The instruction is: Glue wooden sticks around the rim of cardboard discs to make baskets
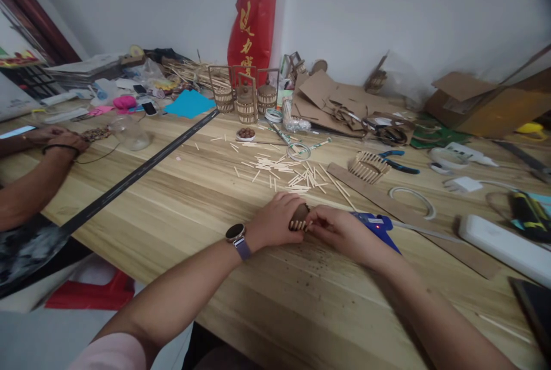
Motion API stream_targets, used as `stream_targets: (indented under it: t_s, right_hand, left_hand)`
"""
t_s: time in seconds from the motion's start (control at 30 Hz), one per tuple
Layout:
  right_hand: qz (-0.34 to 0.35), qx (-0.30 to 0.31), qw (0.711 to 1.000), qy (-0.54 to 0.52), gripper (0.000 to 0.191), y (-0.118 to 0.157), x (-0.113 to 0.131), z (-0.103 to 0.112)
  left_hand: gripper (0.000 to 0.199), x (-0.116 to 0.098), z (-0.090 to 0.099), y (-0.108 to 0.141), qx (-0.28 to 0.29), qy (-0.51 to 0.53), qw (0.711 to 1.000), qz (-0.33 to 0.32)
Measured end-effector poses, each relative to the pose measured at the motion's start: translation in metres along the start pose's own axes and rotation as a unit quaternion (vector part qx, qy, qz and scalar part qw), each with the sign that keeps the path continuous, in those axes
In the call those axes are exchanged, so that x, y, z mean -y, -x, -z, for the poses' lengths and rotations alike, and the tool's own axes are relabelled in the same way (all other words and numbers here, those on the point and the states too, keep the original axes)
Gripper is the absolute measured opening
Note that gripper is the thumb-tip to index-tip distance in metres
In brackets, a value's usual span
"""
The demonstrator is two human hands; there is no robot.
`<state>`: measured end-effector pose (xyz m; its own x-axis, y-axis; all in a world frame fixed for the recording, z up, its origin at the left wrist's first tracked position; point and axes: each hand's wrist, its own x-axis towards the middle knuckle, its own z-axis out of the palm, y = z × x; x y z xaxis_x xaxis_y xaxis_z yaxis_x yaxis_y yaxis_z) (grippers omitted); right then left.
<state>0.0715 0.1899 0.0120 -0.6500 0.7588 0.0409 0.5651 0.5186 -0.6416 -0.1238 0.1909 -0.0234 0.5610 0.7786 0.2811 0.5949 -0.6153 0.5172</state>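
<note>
My left hand [278,219] wraps round a small brown cardboard piece [300,213] that has short pale sticks along its edge. It is held just above the wooden table. At the piece's right side my right hand [331,225] is closed in a pinch, fingertips touching the row of sticks. Whatever lies between those fingertips is too small to make out. Beyond both hands, loose short wooden sticks [269,164] are scattered in a pile. Partly behind my right wrist lies a blue glue gun [373,224] with a red light lit.
Small bamboo baskets with tall handles [246,105] stand at the back before a red bag [253,31]. A slatted stick piece [369,166] and pliers [400,162] lie right, near a cardboard strip [404,215]. Another person's hands [69,139] work at the left.
</note>
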Motion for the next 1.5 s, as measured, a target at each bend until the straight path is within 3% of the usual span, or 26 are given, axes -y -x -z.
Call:
stream_targets:
  t_s: [1.5]
  right_hand:
    - [0.009,-0.033,0.999,0.033,0.015,0.002,-0.007,-0.014]
  left_hand:
    - [0.061,-0.002,0.003,-0.001,0.005,0.005,1.0,-0.004]
